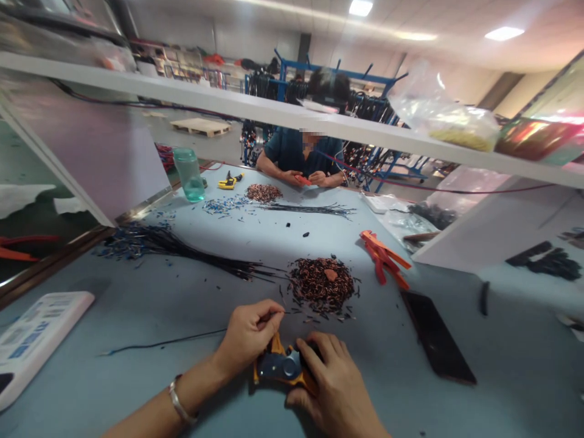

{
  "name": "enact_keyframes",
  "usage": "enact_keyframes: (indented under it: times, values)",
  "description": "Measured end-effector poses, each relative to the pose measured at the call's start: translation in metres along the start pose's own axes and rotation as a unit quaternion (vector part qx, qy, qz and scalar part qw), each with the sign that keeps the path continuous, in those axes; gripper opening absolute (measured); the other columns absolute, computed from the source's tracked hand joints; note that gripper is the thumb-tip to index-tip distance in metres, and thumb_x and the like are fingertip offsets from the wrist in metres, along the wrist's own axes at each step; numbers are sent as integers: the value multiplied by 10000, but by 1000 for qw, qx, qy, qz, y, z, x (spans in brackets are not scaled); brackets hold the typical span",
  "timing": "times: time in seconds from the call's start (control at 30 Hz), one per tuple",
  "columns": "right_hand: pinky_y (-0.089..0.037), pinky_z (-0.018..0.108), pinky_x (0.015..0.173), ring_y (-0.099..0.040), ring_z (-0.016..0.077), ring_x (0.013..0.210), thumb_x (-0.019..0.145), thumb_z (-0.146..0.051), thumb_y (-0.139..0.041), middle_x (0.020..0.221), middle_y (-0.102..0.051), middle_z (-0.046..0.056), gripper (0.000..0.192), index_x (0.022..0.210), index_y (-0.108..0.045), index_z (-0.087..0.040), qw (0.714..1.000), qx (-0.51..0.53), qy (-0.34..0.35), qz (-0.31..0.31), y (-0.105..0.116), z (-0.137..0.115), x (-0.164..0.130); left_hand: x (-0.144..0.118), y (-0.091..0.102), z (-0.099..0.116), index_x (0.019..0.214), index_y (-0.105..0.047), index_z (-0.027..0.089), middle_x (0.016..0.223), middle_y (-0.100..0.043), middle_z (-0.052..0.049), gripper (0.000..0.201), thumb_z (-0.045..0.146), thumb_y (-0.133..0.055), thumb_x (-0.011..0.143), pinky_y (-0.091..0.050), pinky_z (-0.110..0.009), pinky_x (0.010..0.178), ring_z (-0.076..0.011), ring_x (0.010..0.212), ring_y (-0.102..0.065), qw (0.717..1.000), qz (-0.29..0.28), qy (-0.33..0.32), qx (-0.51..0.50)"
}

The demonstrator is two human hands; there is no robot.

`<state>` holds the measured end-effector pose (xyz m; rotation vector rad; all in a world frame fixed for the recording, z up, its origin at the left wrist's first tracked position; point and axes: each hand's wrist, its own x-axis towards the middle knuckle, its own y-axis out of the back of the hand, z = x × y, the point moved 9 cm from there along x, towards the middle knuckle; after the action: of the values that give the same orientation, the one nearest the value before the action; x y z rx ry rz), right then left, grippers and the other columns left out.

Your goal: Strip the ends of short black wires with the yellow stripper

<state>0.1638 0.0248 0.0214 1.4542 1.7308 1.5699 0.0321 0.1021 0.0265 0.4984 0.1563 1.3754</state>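
Toward the near edge of the bench (150,292), the left hand (250,331) is pinching a thin black wire (182,338), whose tail is trailing toward the left edge, while the right hand (335,383) is gripping a yellow-and-black hand tool (278,366). Just beyond the hands, a pile of dark and coppery scraps (319,286) is lying, and a black phone (438,340) is resting toward the right edge.
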Motion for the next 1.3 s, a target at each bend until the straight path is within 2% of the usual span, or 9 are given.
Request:
enact_keyframes:
  times: [0.13,0.23,0.3,0.37,0.47,0.57,0.87,1.1,1.3]
  values:
    - [-459,425,735,-601,284,851,801,-446,-684,975,-656,115,401,1092,-625,-176,998,68,-11,4,13,5,2,-5,-10,6,768,-696,159,500,-543,47,230,276,-517,851,-329,-160,440,-78,438,-429,997,-41,-44,40]
    - [-455,400,781,-601,246,881,881,-264,-583,968,-658,91,168,1025,-614,-184,986,111,-50,115,37,18,0,-9,-17,10,787,-688,168,549,-606,31,223,249,-497,869,-363,-160,477,-85,473,-505,991,-79,-78,69]
    - [-450,383,796,-604,232,910,895,-180,-537,986,-664,89,180,1061,-605,-191,977,107,-57,176,47,21,-2,-13,-22,16,784,-683,171,553,-628,27,213,228,-501,877,-367,-162,492,-84,472,-528,984,-101,-116,87]
    - [-440,376,801,-615,219,903,898,-152,-529,985,-675,81,217,1093,-608,-203,975,101,-38,196,49,17,-1,-16,-25,25,786,-682,171,562,-645,18,207,211,-505,884,-364,-170,501,-84,471,-543,974,-112,-163,110]
    - [-417,367,780,-627,189,811,904,-137,-529,889,-685,51,162,998,-640,-207,973,97,-23,207,48,12,1,-22,-27,37,811,-682,170,598,-674,-3,196,204,-507,892,-363,-187,514,-94,485,-570,958,-112,-224,140]
    - [-400,354,758,-614,167,739,902,-139,-540,810,-675,32,128,900,-653,-199,972,93,-21,213,49,10,2,-26,-28,43,827,-675,171,603,-684,-9,190,206,-503,899,-362,-200,519,-102,485,-583,948,-112,-256,153]
    - [-371,360,737,-553,163,677,864,-117,-526,742,-647,34,125,793,-607,-181,978,73,-15,193,49,2,5,-33,-36,49,832,-641,182,586,-669,6,179,202,-482,913,-348,-224,500,-106,469,-575,934,-131,-285,171]
    - [-361,345,729,-501,153,650,874,-121,-508,685,-614,10,171,734,-579,-190,978,51,-7,203,50,1,8,-37,-36,53,848,-595,177,581,-639,13,189,181,-426,934,-336,-239,484,-116,459,-569,931,-100,-313,157]
    - [-373,351,726,-493,164,651,829,-66,-498,668,-610,15,187,710,-561,-196,978,30,15,205,51,1,10,-38,-37,53,832,-581,176,575,-619,23,181,165,-429,928,-337,-239,482,-116,460,-566,934,-101,-310,147]
